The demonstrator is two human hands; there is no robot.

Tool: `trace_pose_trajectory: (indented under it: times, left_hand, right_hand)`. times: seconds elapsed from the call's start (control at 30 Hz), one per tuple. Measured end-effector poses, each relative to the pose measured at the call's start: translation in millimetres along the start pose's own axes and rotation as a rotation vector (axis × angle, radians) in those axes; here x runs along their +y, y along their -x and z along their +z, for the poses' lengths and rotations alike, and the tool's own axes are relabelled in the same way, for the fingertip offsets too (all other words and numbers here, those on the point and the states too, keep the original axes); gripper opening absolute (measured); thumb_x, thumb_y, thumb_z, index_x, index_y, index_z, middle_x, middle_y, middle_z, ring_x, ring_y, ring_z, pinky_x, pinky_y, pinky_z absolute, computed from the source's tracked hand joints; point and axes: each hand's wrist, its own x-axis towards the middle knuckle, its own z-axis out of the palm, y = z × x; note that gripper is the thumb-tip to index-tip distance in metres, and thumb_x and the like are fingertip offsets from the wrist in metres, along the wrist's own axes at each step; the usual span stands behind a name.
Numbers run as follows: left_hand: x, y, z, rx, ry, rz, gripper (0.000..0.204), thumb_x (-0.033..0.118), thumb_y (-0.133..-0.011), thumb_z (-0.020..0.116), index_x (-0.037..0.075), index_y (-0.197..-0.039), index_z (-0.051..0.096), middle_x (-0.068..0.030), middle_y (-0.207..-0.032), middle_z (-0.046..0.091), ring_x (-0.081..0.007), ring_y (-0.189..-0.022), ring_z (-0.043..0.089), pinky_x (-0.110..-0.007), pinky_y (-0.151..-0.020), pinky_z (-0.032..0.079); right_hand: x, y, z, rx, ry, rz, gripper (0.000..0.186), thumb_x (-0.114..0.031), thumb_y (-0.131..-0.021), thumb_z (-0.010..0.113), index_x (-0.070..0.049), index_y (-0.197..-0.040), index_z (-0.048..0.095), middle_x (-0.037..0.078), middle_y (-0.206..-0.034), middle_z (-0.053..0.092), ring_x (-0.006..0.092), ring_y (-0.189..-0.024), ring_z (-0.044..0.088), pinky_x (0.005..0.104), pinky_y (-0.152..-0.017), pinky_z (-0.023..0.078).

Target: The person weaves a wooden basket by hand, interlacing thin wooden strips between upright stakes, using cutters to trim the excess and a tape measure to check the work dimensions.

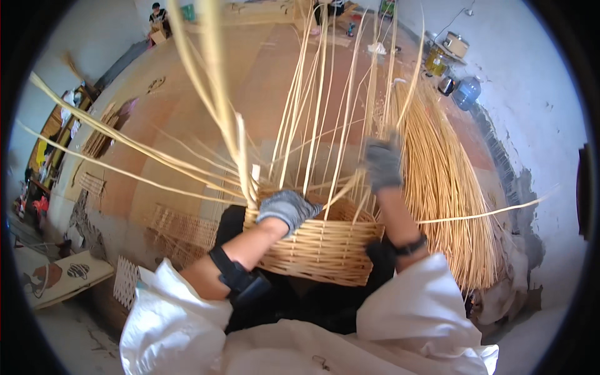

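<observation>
A half-woven wicker basket point(319, 253) rests at my lap, its pale upright rods point(322, 112) rising and fanning out from the rim. My left hand point(284, 211), in a grey knit glove, is closed over the near left part of the rim. From beside its fingertips a wicker rod point(342, 192) slants up to the right. My right hand point(382, 164), gloved too and slightly blurred, is raised above the basket's right side, closed around that rod beside the uprights. Its fingertips are partly hidden.
A large bundle of long wicker rods point(440, 194) lies to the right. Woven panels point(181, 226) lie on the floor at left, near a low board point(72, 281). A blue water bottle point(466, 94) and a pot point(455, 44) stand along the right wall. Another person point(159, 20) sits far left.
</observation>
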Motion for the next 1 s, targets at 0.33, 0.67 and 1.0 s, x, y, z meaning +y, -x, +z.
trace_pose_trajectory:
  times: [0.33, 0.67, 1.0]
  left_hand:
    - [72.5, 30.2, -15.0, 0.118, -0.097, 0.104, 0.077, 0.063, -0.075, 0.059, -0.002, -0.118, 0.058, -0.0243, -0.12, 0.057, -0.0368, -0.113, 0.054, -0.038, -0.097, 0.042]
    - [97.2, 1.6, 38.1, 0.05, 0.066, 0.162, 0.057, 0.054, -0.087, 0.049, 0.004, -0.111, 0.062, -0.0199, -0.109, 0.063, -0.0361, -0.103, 0.059, -0.042, -0.091, 0.045]
    - [96.2, 36.5, 47.4, 0.212, 0.235, 0.21, 0.066, 0.051, -0.082, 0.054, 0.004, -0.128, 0.043, -0.0251, -0.102, 0.062, -0.0326, -0.105, 0.059, -0.043, -0.096, 0.041]
  right_hand:
    - [60.2, 107.6, -59.6, 0.222, -1.042, -0.047, 0.006, -0.011, -0.088, 0.057, -0.006, -0.089, 0.056, 0.009, -0.083, 0.061, 0.0195, -0.07, 0.061, 0.0299, -0.06, 0.054]
    - [80.9, -27.1, -59.5, -0.006, 0.316, 0.067, 0.023, -0.008, -0.082, 0.062, -0.001, -0.101, 0.051, 0.021, -0.089, 0.063, 0.0359, -0.085, 0.064, 0.0384, -0.073, 0.053]
    - [33.0, 25.8, -86.8, -0.394, 0.551, -0.105, 0.047, -0.053, -0.085, 0.052, -0.011, -0.096, 0.069, 0.021, -0.121, 0.054, 0.0352, -0.12, 0.046, 0.041, -0.097, 0.041]
